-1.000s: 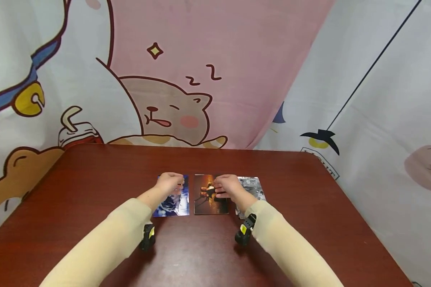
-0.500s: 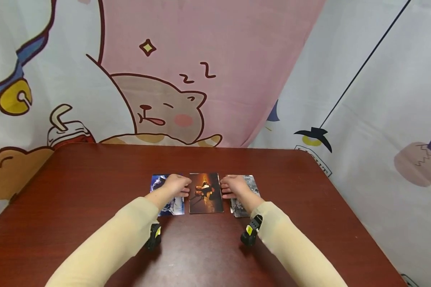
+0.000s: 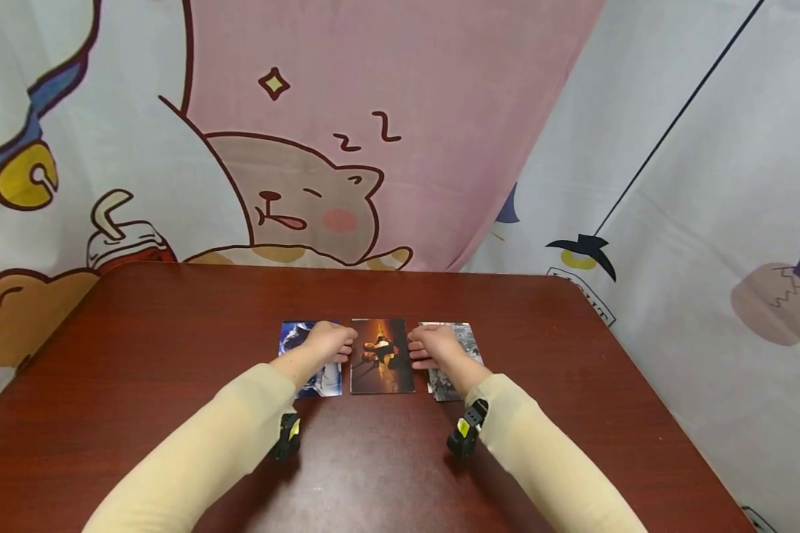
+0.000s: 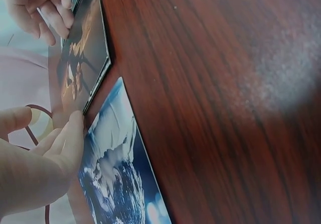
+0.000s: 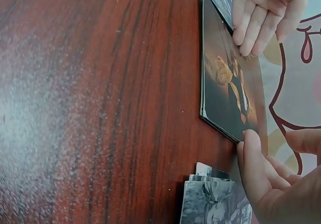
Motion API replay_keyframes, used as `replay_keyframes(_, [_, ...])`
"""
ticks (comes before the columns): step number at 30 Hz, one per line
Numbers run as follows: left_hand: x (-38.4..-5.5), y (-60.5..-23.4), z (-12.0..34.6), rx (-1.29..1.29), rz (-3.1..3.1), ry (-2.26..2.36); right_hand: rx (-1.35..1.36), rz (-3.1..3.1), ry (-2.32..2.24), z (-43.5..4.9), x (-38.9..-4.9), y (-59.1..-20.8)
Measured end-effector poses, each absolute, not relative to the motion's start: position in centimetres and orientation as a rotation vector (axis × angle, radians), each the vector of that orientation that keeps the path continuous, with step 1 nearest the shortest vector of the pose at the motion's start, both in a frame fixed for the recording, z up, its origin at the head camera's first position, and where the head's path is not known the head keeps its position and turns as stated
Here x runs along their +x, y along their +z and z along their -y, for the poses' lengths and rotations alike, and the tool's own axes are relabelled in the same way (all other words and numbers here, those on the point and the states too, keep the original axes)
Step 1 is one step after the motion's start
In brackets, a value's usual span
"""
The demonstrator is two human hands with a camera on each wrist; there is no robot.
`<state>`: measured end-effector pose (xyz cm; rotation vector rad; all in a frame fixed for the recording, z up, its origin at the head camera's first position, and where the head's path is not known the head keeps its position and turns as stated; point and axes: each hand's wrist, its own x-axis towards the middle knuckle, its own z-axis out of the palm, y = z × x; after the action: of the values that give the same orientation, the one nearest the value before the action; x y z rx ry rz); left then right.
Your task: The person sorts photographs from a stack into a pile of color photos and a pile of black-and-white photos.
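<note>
In the head view, a stack of picture cards [image 3: 381, 370] lies on the table, its top card brown and gold with a dark-clothed figure. My left hand [image 3: 327, 343] is at the stack's left side; in the left wrist view its nearly straight fingertips [image 4: 76, 121] meet the edge. On the opposite side is my right hand [image 3: 436, 346], with fingertips [image 5: 251, 139] at the stack's edge in the right wrist view. Partly under my left hand lies a blue-and-white picture card [image 3: 327, 383]. A pile of black-and-white picture cards [image 3: 445, 386], slightly uneven, is partly covered by my right hand.
The reddish-brown wooden table [image 3: 193, 333] extends around the cards. Behind it hangs a cloth [image 3: 467, 111] printed with cartoon animals. Black wrist cameras [image 3: 464, 429] sit below both sleeves.
My right hand has drawn back from over the middle stack to its right edge, uncovering the top card. My left hand has shifted right to its left edge. Little differs over the last half second.
</note>
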<state>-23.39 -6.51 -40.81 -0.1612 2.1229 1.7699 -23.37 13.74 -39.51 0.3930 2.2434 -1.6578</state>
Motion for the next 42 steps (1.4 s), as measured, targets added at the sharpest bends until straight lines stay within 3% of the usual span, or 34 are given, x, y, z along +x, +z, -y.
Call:
replay_keyframes(2, [-22.4,-39.3,6.2,-0.215,-2.139,1.751,0.393,-2.237,-1.671,-13.8,-23.4,-39.4])
replay_keyframes(21, [-22.9,-39.0,5.8,-0.280,-2.117,1.880,0.440,-2.180,-1.753,-13.9,-23.9,-38.9])
replay_keyframes(30, [-29.4,-47.9,6.5,-0.228,-1.991,2.072,0.476,-2.207,-1.781,-13.9,-24.2,-39.5])
replay_keyframes(42, [-23.5,-39.0,5.8,-0.274,-2.023,1.990,0.473,-2.116,-1.904,-13.6,-24.0,-39.3])
